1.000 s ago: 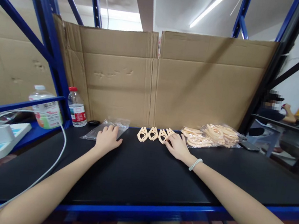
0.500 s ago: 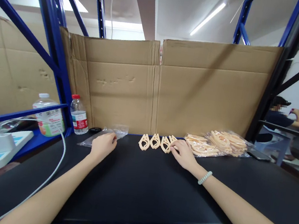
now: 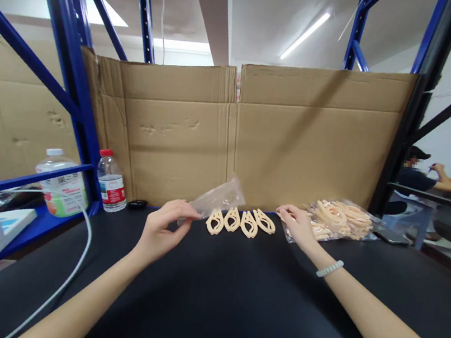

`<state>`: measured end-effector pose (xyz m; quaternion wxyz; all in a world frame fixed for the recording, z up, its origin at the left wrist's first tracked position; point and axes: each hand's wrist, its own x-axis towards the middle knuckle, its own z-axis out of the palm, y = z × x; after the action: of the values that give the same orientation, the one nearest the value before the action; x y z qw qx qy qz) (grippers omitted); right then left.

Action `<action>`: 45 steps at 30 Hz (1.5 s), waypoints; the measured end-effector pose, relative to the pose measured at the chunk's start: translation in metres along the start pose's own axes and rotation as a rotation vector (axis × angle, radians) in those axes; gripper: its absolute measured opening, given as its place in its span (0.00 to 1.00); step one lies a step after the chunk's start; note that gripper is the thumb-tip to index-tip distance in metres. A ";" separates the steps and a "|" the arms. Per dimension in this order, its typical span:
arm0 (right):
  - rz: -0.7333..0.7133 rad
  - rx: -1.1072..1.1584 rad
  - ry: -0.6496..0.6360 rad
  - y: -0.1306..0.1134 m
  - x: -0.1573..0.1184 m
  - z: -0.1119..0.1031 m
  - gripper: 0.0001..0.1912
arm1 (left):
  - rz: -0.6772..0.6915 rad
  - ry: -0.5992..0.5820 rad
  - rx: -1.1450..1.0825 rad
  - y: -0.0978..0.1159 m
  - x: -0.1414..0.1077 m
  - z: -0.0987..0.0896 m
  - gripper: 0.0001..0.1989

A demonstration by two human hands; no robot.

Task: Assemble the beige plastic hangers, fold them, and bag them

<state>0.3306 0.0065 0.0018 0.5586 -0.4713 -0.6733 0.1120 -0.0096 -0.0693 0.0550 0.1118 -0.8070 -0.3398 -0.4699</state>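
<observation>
A thin clear plastic bag is pinched at its near end by my left hand, which is raised over the mat with thumb and fingers together. The bag leans up toward the cardboard, behind the row of beige folding hangers. Several of these hangers lie folded side by side, the rightmost one tilted. To their right, my right hand bends its fingers over the left end of a clear bag of folding hangers. My right palm hides much of that end.
A second bag of beige hangers lies behind, by a phone. A red-capped water bottle and a small black object stand at the left. A white cable crosses the mat's left side. Cardboard walls the back.
My left hand has picked up the clear bag and swung it right, toward the hangers. My right hand has left the rightmost hanger and shifted right onto the bagged ones.
</observation>
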 end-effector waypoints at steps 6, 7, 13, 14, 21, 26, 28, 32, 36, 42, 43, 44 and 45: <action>0.114 0.166 -0.039 0.007 0.009 -0.008 0.21 | -0.002 -0.240 -0.327 -0.012 -0.013 0.031 0.11; 0.119 0.189 -0.068 0.004 0.008 -0.008 0.22 | -0.004 -0.300 -0.320 -0.016 -0.017 0.037 0.11; 0.048 0.270 -0.280 -0.036 -0.009 -0.005 0.18 | -0.006 -0.376 -0.308 -0.020 -0.029 0.054 0.15; 0.024 0.268 -0.313 -0.045 -0.013 -0.006 0.17 | -0.011 -0.355 -0.297 -0.015 -0.029 0.054 0.16; -0.383 -0.093 -0.875 -0.085 -0.042 -0.012 0.28 | 0.057 -0.541 -0.318 0.042 -0.025 0.042 0.12; -0.288 -0.216 -1.137 -0.086 -0.061 -0.007 0.63 | 0.136 -0.750 -0.321 0.057 -0.032 0.040 0.28; -0.256 -0.238 -1.181 -0.086 -0.065 -0.006 0.67 | 0.143 -0.754 -0.300 0.056 -0.035 0.041 0.33; -0.257 -0.242 -1.229 -0.088 -0.067 -0.007 0.70 | 0.141 -0.825 -0.295 0.056 -0.035 0.040 0.37; -0.275 -0.233 -1.210 -0.083 -0.067 -0.008 0.68 | 0.128 -0.878 -0.284 0.058 -0.035 0.039 0.40; -0.260 -0.284 -1.256 -0.076 -0.065 -0.008 0.71 | 0.129 -0.928 -0.254 0.055 -0.042 0.043 0.45; -0.261 -0.282 -1.252 -0.075 -0.065 -0.008 0.71 | 0.131 -0.934 -0.243 0.055 -0.043 0.044 0.45; -0.260 -0.279 -1.249 -0.075 -0.064 -0.008 0.71 | 0.134 -0.939 -0.232 0.055 -0.044 0.045 0.45; -0.258 -0.279 -1.254 -0.074 -0.063 -0.008 0.71 | 0.137 -0.944 -0.225 0.055 -0.045 0.045 0.45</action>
<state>0.2954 -0.0838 0.0137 0.0026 -0.3001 -0.9306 0.2096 0.0426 -0.1076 0.0015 -0.1115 -0.9595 -0.2467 -0.0781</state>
